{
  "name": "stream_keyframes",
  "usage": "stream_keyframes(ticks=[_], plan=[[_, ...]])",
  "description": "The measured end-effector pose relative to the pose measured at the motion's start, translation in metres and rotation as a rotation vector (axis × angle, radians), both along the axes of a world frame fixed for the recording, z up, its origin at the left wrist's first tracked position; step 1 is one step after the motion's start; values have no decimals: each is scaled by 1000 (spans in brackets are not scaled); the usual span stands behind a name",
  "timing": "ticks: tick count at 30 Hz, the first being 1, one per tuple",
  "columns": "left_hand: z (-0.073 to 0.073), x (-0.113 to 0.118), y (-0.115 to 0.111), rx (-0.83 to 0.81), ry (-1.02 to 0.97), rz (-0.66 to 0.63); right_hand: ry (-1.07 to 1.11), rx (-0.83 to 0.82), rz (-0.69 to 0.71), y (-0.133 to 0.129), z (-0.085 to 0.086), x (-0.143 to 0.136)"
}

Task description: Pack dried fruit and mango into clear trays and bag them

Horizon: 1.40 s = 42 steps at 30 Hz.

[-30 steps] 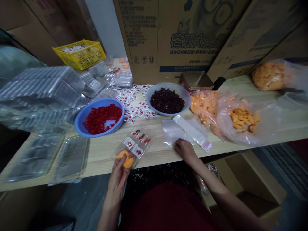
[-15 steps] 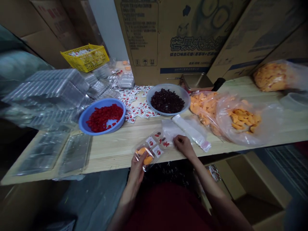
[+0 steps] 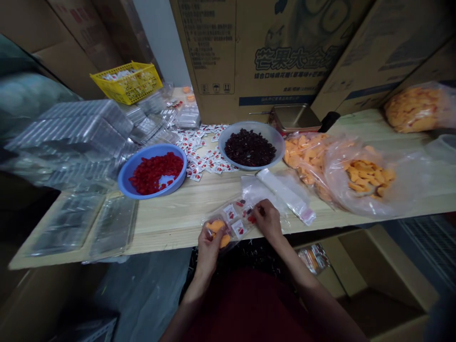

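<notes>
The left hand (image 3: 210, 242) pinches the near-left end of the clear tray (image 3: 218, 212), its thumb over the orange pieces (image 3: 215, 225). The tray lies at the front edge of the desk (image 3: 160, 225), between the hands, with two sachets (image 3: 230, 212) mid-tray and small red pieces (image 3: 251, 219) and dark ones towards its right end. The right hand (image 3: 269, 219) has its fingertips drawn together at that end, beside the red pieces; I cannot tell whether they grip the tray, a piece or the film. Clear bags (image 3: 250, 189) lie flat just beyond, near the right hand. As the tray looks filled, I judge the step to be bringing it to a bag, though straightening a piece in it would look much the same. For bagging, the next move calls for a bag mouth held open by the right hand and the tray kept level and fed in right end first, the left thumb keeping the orange pieces seated; a tilt or a snagged edge could spill the loose pieces.
</notes>
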<state>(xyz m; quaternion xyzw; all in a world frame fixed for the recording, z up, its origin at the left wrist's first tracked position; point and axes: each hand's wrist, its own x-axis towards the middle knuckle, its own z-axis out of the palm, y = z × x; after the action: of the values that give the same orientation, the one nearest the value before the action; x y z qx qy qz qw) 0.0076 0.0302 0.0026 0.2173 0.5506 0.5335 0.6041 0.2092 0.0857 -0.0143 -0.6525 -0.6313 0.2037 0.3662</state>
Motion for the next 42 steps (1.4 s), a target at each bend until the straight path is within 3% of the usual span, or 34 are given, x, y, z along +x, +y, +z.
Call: stream_keyframes(ticks=[8, 22, 27, 35, 42], plan=[[2, -5, 9, -27, -4, -39, 115, -27, -50, 16, -11, -2], [7, -22, 23, -2, -2, -149, 319, -75, -110, 37, -14, -5], [9, -29, 30, -24, -45, -202, 314, -98, -111, 39, -15, -3], [3, -19, 30, -52, -57, -207, 308, -77, -68, 34, -18, -3], [-2, -16, 37, -14, -89, -88, 61, 2, 21, 24, -8, 1]])
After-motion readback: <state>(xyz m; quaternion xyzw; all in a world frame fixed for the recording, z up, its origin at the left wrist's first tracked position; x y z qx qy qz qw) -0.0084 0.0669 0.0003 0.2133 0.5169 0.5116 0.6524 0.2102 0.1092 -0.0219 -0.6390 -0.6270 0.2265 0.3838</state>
